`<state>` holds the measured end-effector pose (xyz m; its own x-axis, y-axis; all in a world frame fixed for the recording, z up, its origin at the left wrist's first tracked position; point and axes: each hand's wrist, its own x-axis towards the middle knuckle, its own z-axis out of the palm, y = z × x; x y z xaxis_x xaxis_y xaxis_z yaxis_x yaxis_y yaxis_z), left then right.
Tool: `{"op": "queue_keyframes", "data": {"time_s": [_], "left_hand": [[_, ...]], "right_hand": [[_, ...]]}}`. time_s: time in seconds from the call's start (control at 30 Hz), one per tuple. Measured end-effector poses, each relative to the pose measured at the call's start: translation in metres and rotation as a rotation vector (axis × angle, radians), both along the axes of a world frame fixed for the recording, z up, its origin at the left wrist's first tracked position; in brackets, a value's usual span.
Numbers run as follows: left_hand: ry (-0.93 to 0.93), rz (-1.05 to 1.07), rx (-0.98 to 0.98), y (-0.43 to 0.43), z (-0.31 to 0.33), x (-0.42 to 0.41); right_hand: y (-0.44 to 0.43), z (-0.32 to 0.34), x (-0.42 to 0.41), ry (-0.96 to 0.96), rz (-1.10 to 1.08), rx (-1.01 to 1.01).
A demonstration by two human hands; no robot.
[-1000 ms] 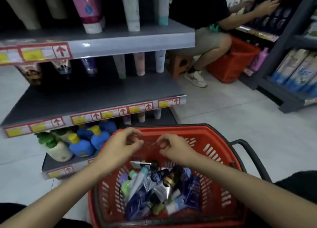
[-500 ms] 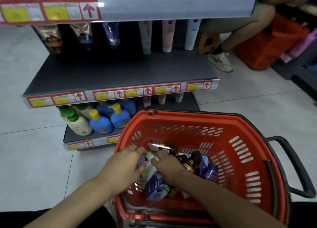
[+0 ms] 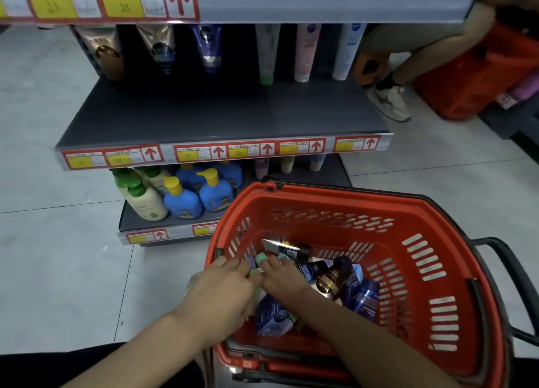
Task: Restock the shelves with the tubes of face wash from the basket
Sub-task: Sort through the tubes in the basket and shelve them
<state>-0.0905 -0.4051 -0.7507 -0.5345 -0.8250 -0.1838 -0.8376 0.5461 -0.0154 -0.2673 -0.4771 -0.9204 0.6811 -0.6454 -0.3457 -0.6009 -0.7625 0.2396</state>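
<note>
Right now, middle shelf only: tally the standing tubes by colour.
brown tube: 1
black-gold tube: 1
purple tube: 1
green tube: 1
pink tube: 1
white tube: 1
Total on the middle shelf: 6

Left hand (image 3: 221,290), right hand (image 3: 284,278) side by side, forearms converging.

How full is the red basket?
Partly full: jumbled plastic tubes cover the bottom of the red plastic basket; its slotted walls stand bare above.
</note>
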Motion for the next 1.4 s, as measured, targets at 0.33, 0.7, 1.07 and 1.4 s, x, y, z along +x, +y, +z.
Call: {"op": "queue_keyframes", "data": {"time_s": [0.33, 0.7, 1.07, 1.4], "left_hand": [[-0.187, 0.028, 0.123, -0.012, 0.009, -0.015], [-0.025, 0.171, 0.216, -0.046, 0.024, -0.058], [1.225, 0.660, 0.714, -0.063, 0.083, -0.118], [1.668, 0.735, 0.934, -0.067, 0.099, -0.146]], "right_hand": [[-0.008, 0.068, -0.036, -0.208, -0.262, 0.097], [-0.024, 0.225, -0.116, -0.731, -0.624, 0.410], [0.000, 0.311, -0.156, -1.450, -1.066, 0.862], [-0.003, 0.311, -0.148, -1.820, -1.066, 0.958]]}}
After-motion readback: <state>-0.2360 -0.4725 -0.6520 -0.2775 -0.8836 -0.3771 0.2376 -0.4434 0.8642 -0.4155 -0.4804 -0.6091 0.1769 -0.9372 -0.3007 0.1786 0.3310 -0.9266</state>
